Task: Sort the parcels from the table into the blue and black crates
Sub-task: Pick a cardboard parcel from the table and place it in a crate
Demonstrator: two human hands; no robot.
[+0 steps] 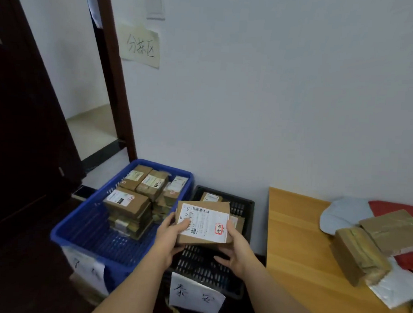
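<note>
Two bare hands, left hand (170, 235) and right hand (234, 247), are gripping a flat brown cardboard parcel (203, 224) by its sides, above the black plastic crate (244, 206), beside the blue plastic crate (77, 223) and wooden table (296, 244), near a white wall (251, 99)

A person's left hand (170, 235) and right hand (235, 250) grip a flat cardboard parcel (203, 224) by its two sides, white shipping label facing up with a red stamp near its right corner, above the black crate (247, 206). The blue crate (77, 223), just to the left on the floor against the white wall, holds stacks of brown boxes (128, 206). Both crates carry paper tags with handwriting on their near sides. To the right, a wooden table (299, 245) bears taped brown parcels (360, 255) lying on grey, red and silver bags. A handwritten paper sign (140, 46) hangs on the wall beside a dark door frame.
</note>
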